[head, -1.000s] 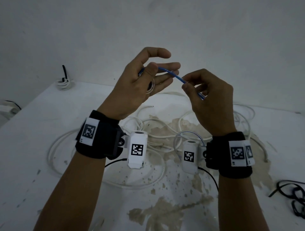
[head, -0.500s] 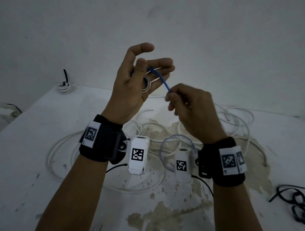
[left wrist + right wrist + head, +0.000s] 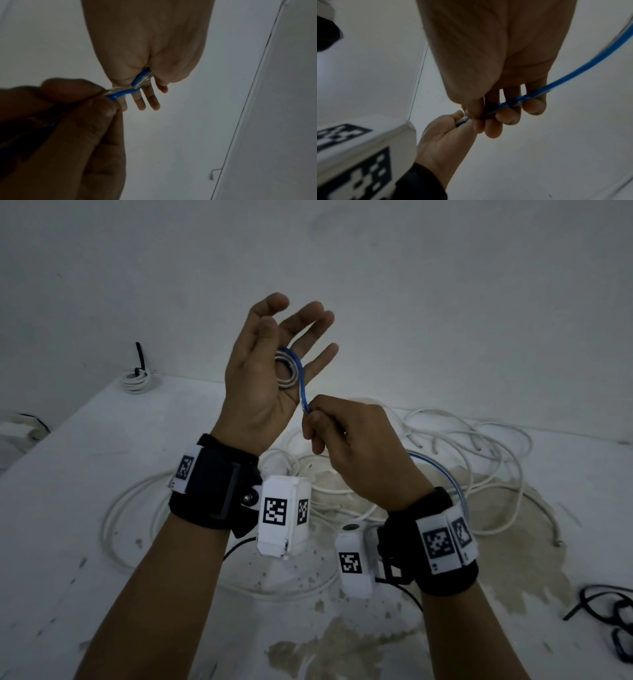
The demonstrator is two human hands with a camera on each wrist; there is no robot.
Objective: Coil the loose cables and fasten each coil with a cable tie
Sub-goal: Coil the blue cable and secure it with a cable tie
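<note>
My left hand [image 3: 291,333] is raised with its palm turned to the right and its fingers spread straight. A small coil of blue and clear cable [image 3: 289,371] lies against the palm, and the thumb pins its left edge. In the left wrist view the coil [image 3: 142,78] sits wedged at the base of the thumb. My right hand [image 3: 315,419] pinches the blue cable [image 3: 565,79] just below the coil, between thumb and fingers. The rest of the cable [image 3: 448,474] arcs back past my right wrist.
Loose white cables [image 3: 479,446] sprawl over the stained white table [image 3: 68,508] under both hands. A white coil bound with a black tie [image 3: 137,378] sits at the back left. A black cable [image 3: 613,618] lies at the right edge.
My left hand has risen and spread its fingers, showing the coil in the palm. My right hand has swung down and left with the blue cable, laying another turn.
</note>
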